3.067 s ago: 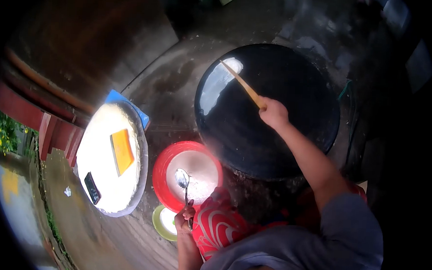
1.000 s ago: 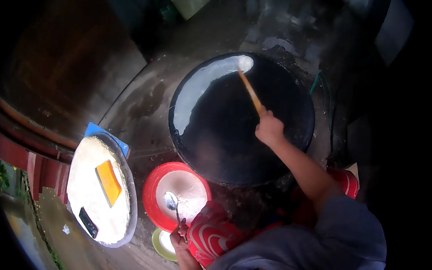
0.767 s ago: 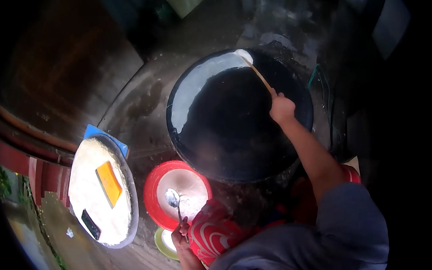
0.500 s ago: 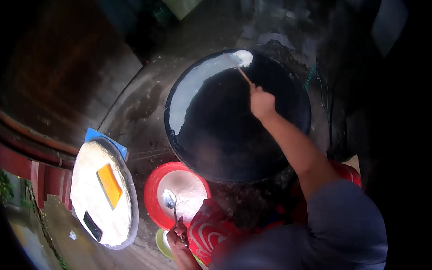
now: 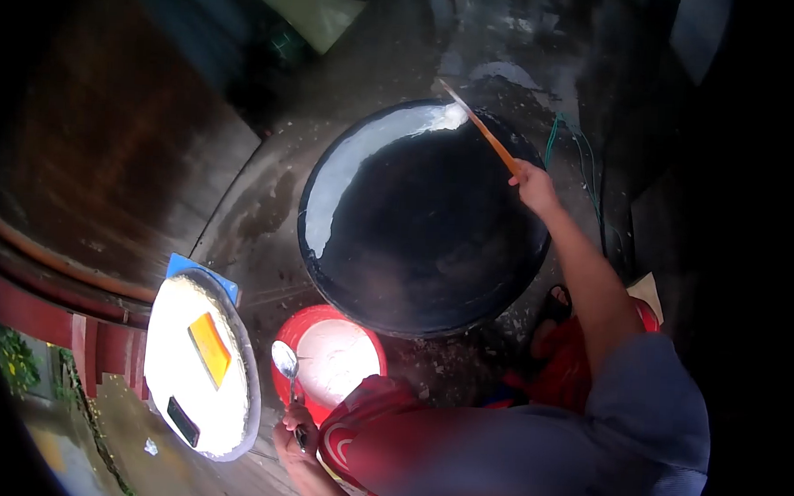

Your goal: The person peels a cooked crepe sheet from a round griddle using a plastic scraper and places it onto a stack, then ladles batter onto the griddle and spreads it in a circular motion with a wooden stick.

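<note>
A large round black griddle [image 5: 424,231] lies in the middle, with a pale arc of batter [image 5: 336,179] along its far left edge and a thicker white lump at the arc's upper end. My right hand [image 5: 536,188] grips a wooden spreader [image 5: 492,142] by its handle; the thin blade is tilted above the griddle's far rim, near the lump. Lower left, my left hand [image 5: 297,432] is closed around the handle of a metal ladle [image 5: 284,358]. The ladle's bowl hangs over the left rim of a red basin [image 5: 293,325] containing whitish liquid batter [image 5: 339,361].
Left of the basin stands a round white stack [image 5: 174,318] on a tray, bearing a yellow rectangular object [image 5: 208,350] and a dark one [image 5: 183,420]. Something blue [image 5: 203,273] sticks out behind it. Green cord [image 5: 552,141] hangs beyond the griddle's right side.
My right hand has moved right and the spreader has come off the batter, turning edge-on. My left hand has shifted left with the ladle, from above the batter to the basin's rim.
</note>
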{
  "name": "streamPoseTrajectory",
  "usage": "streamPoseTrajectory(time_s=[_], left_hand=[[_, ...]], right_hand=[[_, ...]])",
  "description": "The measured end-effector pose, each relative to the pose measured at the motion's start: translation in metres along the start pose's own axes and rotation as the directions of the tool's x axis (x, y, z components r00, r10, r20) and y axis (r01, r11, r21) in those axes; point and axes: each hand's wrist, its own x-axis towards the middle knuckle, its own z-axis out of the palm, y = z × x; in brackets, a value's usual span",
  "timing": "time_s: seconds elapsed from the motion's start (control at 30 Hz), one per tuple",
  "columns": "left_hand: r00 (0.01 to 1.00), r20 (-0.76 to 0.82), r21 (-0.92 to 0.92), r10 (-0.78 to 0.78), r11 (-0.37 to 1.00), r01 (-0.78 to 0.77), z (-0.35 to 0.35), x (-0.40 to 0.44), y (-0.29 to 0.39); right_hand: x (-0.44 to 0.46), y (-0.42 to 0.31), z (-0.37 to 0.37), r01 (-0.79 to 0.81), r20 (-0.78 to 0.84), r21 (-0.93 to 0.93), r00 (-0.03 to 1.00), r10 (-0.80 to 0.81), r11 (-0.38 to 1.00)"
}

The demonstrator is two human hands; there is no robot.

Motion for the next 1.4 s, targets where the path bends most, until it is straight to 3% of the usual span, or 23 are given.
streamPoseTrajectory(time_s=[0.07,0.1,0.17,0.2,0.37,0.43,0.5,0.63,0.7,0.73,0.77,0.83,0.9,0.93,0.97,1.03,1.1,1.17,1.23,1.3,1.37,1.4], left_hand=[[1.0,0.012,0.011,0.015,1.0,-0.015,0.007,0.0,-0.01],[1.0,0.015,0.022,0.027,0.999,-0.027,0.009,-0.001,-0.013],[0.999,0.005,0.03,0.035,0.999,-0.035,0.01,0.002,-0.02],[0.999,-0.005,0.036,0.039,0.999,-0.039,0.01,0.004,-0.022],[0.998,0.027,0.01,-0.05,0.999,0.05,-0.006,0.019,-0.012],[0.998,-0.064,0.054,0.025,0.998,-0.021,-0.007,0.021,-0.014],[0.998,-0.062,0.057,0.023,0.998,-0.019,-0.016,0.025,-0.008],[0.99,-0.088,0.077,0.109,0.992,-0.102,-0.02,0.024,-0.005],[0.989,-0.083,0.102,0.121,0.988,-0.112,-0.025,0.028,0.001],[0.988,-0.076,0.13,0.132,0.984,-0.121,-0.027,0.029,0.005],[0.988,-0.079,0.131,0.132,0.984,-0.121,-0.03,0.03,0.008],[0.996,-0.062,0.11,0.067,0.992,-0.06,-0.031,0.033,0.011],[0.997,-0.054,0.112,0.048,0.993,-0.042,-0.032,0.032,0.011],[0.998,-0.047,0.116,0.034,0.993,-0.029,-0.033,0.032,0.011],[0.998,-0.047,0.109,0.035,0.994,-0.029,-0.035,0.031,0.009],[0.995,-0.057,0.186,0.08,0.98,-0.068,-0.035,0.03,0.007],[0.994,-0.074,0.178,0.083,0.982,-0.068,-0.034,0.033,0.005],[0.993,-0.085,0.169,0.087,0.983,-0.072,-0.034,0.034,0.005],[0.997,-0.069,0.168,0.04,0.985,-0.028,-0.033,0.033,0.006],[0.997,-0.056,0.179,0.059,0.983,-0.048,-0.034,0.032,0.005],[0.995,-0.077,0.202,0.066,0.978,-0.049,-0.035,0.034,0.006],[0.999,-0.03,0.208,0.034,0.978,-0.027,-0.04,0.035,0.01]], right_hand=[[0.053,0.039,0.006,0.021,-0.099,-0.224,0.994,-0.044,0.974],[0.049,0.034,0.005,0.021,-0.097,-0.221,0.994,-0.043,0.975],[0.032,0.0,0.0,-0.268,0.188,0.104,0.951,0.245,0.958],[0.026,-0.01,0.002,-0.344,0.251,0.25,0.926,0.282,0.905],[0.038,0.007,-0.001,-0.347,0.115,0.169,0.937,0.331,0.922],[0.034,-0.007,0.012,-0.359,0.27,0.216,0.916,0.298,0.908],[0.024,-0.019,0.013,-0.347,0.271,0.18,0.917,0.293,0.92],[0.029,-0.009,0.017,-0.159,0.028,0.111,0.987,0.157,0.981],[0.024,-0.02,0.03,-0.307,0.211,0.189,0.941,0.266,0.933],[0.011,-0.04,0.037,-0.324,0.246,0.086,0.923,0.295,0.942],[0.033,-0.01,0.058,-0.075,0.231,-0.022,0.97,0.078,0.997],[0.011,-0.022,0.046,0.037,0.17,-0.216,0.985,0.0,0.976],[-0.012,-0.031,0.016,-0.017,0.024,-0.345,0.999,0.027,0.939],[-0.016,-0.029,0.007,-0.141,-0.07,-0.366,0.99,0.124,0.92],[-0.003,-0.002,0.006,-0.206,-0.136,-0.295,0.976,0.172,0.933],[0.031,0.06,0.042,-0.125,-0.066,-0.009,0.99,0.124,0.992],[0.01,0.025,0.069,-0.034,0.073,-0.054,0.997,0.038,0.998],[-0.012,-0.024,0.073,0.12,0.171,-0.237,0.982,-0.08,0.964],[-0.018,-0.059,0.051,-0.031,0.113,-0.254,0.992,0.062,0.967],[0.01,-0.04,0.056,-0.141,-0.012,-0.246,0.99,0.143,0.959],[0.027,-0.018,0.076,-0.024,0.174,-0.193,0.983,0.058,0.981],[0.019,-0.024,0.085,0.042,0.204,-0.254,0.979,0.011,0.966]])
